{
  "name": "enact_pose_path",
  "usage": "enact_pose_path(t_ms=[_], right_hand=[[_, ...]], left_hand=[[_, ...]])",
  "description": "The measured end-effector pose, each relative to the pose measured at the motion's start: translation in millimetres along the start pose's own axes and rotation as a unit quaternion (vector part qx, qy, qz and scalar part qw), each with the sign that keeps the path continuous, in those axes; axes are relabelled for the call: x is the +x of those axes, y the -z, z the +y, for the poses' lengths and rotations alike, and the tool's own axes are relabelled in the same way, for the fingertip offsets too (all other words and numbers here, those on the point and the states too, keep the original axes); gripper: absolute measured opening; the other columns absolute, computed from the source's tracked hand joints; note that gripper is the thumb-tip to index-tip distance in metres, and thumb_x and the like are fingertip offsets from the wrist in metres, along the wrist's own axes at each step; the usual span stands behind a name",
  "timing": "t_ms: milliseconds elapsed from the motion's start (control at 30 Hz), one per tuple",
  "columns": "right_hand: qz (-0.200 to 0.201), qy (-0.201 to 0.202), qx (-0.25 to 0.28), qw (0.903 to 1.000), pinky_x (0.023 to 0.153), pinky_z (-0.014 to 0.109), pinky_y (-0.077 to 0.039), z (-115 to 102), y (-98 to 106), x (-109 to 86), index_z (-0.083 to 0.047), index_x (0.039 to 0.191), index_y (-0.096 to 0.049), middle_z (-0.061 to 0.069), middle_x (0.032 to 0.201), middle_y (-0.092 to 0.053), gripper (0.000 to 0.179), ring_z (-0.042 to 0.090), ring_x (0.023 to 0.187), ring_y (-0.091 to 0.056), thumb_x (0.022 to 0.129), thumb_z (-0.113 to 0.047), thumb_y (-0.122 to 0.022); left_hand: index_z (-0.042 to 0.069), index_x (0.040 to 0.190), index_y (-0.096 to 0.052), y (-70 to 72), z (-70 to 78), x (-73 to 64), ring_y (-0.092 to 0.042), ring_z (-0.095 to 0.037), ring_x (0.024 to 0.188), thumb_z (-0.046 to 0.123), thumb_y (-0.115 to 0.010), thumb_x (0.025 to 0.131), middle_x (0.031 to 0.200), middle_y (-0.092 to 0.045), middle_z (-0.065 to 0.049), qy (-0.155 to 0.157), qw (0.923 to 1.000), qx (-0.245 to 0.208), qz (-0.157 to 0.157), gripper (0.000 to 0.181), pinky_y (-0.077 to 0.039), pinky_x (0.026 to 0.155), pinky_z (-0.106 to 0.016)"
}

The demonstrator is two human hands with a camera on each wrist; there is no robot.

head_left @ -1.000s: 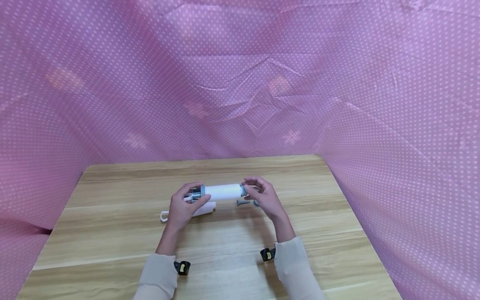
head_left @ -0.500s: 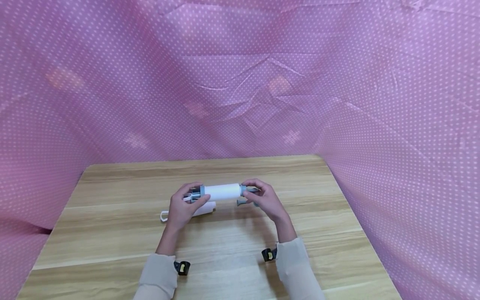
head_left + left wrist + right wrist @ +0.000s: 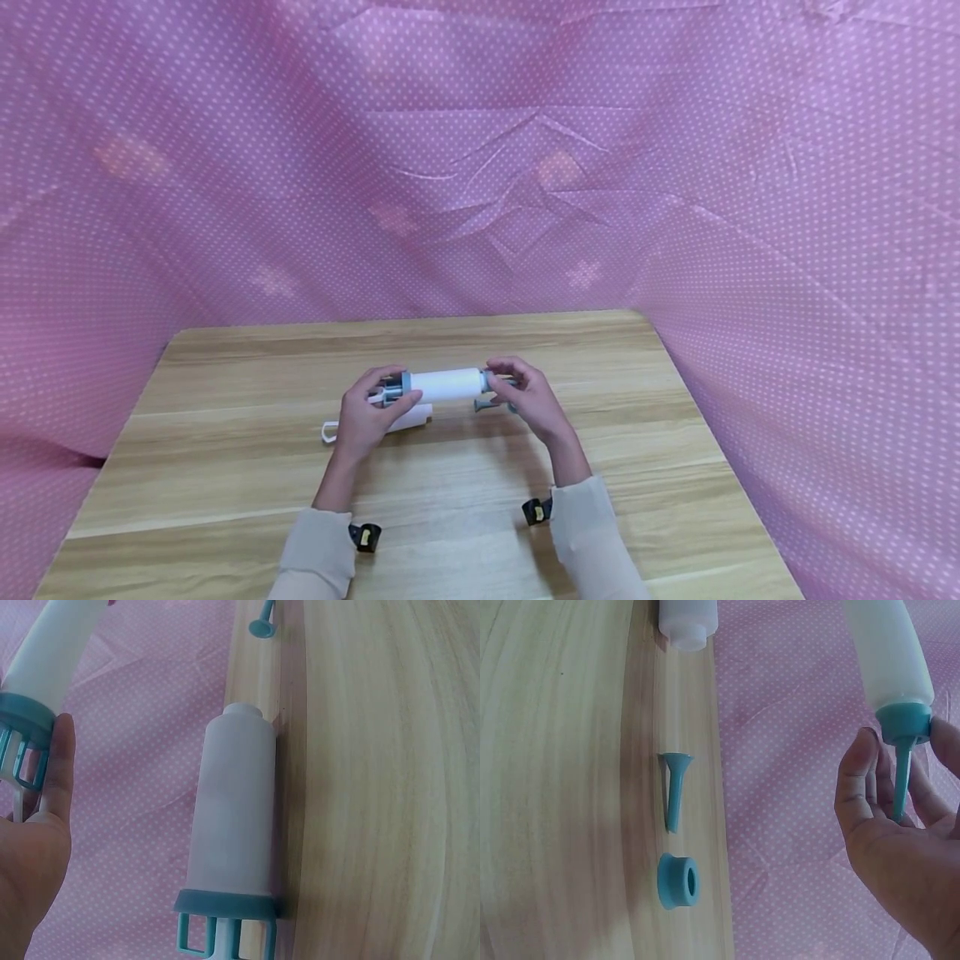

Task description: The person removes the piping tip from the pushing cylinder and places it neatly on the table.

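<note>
A white-barrelled icing syringe [image 3: 447, 384] with teal end fittings is held level above the table between both hands. My left hand [image 3: 364, 418] grips its teal finger-loop end, thumb along the barrel; the white plunger handle shows within the palm. At the other end my right hand [image 3: 531, 403] has thumb and fingers at the teal screw ring [image 3: 904, 722]. From that ring a slim teal nozzle [image 3: 901, 780] points into the palm. A second white syringe [image 3: 231, 806] lies on the table below the left hand, its own teal finger loops attached and its tip bare.
On the wooden table [image 3: 450, 517], below the right hand, lie a loose teal nozzle [image 3: 676, 791] with a flared end and a separate teal ring [image 3: 679, 881]. Pink dotted cloth [image 3: 480, 208] hangs along the back and both sides.
My right hand's fingers have shifted round the teal ring, closing in and then loosening slightly. The left hand and the syringe barrel have stayed almost still.
</note>
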State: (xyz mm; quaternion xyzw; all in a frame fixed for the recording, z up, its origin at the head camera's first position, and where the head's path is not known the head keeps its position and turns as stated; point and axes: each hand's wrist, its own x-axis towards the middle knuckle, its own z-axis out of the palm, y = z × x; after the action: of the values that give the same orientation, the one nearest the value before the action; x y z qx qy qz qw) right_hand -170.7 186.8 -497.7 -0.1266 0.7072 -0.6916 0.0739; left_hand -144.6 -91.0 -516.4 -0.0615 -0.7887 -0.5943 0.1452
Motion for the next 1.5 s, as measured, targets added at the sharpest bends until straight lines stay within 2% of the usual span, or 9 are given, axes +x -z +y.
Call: enact_pose_path(t_ms=[133,333,667,900,1133,1367,1500], right_hand=[[-0.003,-0.013,-0.011,0.9998,0.093,0.059,-0.052,1.3,0.9,-1.1,0.002,0.134,-0.059,0.019,0.13,-0.057,0.038,0.028,0.103,-0.063,0.101,-0.016,-0.065],[-0.015,0.005,-0.007,0.9999,0.088,0.049,-0.057,0.4,1.6,-2.0,0.001,0.13,-0.061,0.018,0.128,-0.057,0.034,0.03,0.1,-0.068,0.1,-0.013,-0.066],[-0.004,0.024,-0.006,0.9997,0.09,0.063,-0.052,-3.9,-1.2,-1.2,0.005,0.122,-0.064,0.021,0.132,-0.057,0.027,0.028,0.1,-0.066,0.102,-0.013,-0.063],[-0.006,0.011,0.007,0.9999,0.091,0.049,-0.056,-2.9,-1.0,-1.3,0.004,0.132,-0.059,0.023,0.132,-0.055,0.035,0.028,0.101,-0.064,0.1,-0.01,-0.065],[-0.038,0.007,0.027,0.9989,0.095,0.064,-0.049,1.5,-1.2,0.9,0.008,0.131,-0.058,0.02,0.123,-0.058,0.034,0.026,0.1,-0.066,0.1,-0.005,-0.063],[-0.044,0.019,0.038,0.9981,0.095,0.067,-0.046,-0.7,-1.2,2.0,0.006,0.128,-0.06,0.018,0.122,-0.058,0.035,0.036,0.105,-0.064,0.095,0.001,-0.067],[-0.028,0.023,0.03,0.9989,0.092,0.063,-0.051,-0.7,-1.6,2.5,0.008,0.121,-0.061,0.017,0.121,-0.06,0.027,0.037,0.104,-0.064,0.097,-0.003,-0.066]], left_hand=[[0.012,0.123,-0.07,0.9,0.4,-0.3,-0.06,-0.022,0.104,0.028,-0.086,0.083,0.119,-0.066,-0.007,0.007,1.0,0.002,0.003,0.046,-0.056,0.084,-0.037],[0.013,0.123,-0.069,2.5,0.9,0.4,-0.06,-0.022,0.104,0.028,-0.086,0.083,0.12,-0.066,-0.006,0.009,0.9999,-0.005,0.003,0.046,-0.055,0.084,-0.038],[0.014,0.123,-0.07,2.7,1.8,-0.1,-0.06,-0.023,0.106,0.03,-0.086,0.083,0.12,-0.066,-0.006,0.013,0.9999,-0.004,-0.003,0.046,-0.054,0.086,-0.045],[0.015,0.122,-0.07,3.9,3.7,-1.0,-0.059,-0.024,0.106,0.031,-0.086,0.083,0.119,-0.065,-0.005,0.017,0.9997,-0.016,-0.006,0.045,-0.054,0.087,-0.048],[0.014,0.123,-0.069,6.7,4.9,-0.6,-0.059,-0.024,0.106,0.033,-0.086,0.083,0.12,-0.064,-0.005,0.022,0.9996,-0.014,-0.006,0.047,-0.054,0.087,-0.048],[0.015,0.124,-0.069,8.3,3.1,0.4,-0.058,-0.024,0.105,0.033,-0.085,0.084,0.121,-0.064,-0.006,0.028,0.9994,-0.019,-0.009,0.047,-0.054,0.085,-0.046],[0.015,0.126,-0.067,7.1,1.6,0.5,-0.057,-0.024,0.106,0.035,-0.084,0.085,0.122,-0.062,-0.005,0.03,0.9992,-0.011,-0.024,0.048,-0.052,0.086,-0.044]])
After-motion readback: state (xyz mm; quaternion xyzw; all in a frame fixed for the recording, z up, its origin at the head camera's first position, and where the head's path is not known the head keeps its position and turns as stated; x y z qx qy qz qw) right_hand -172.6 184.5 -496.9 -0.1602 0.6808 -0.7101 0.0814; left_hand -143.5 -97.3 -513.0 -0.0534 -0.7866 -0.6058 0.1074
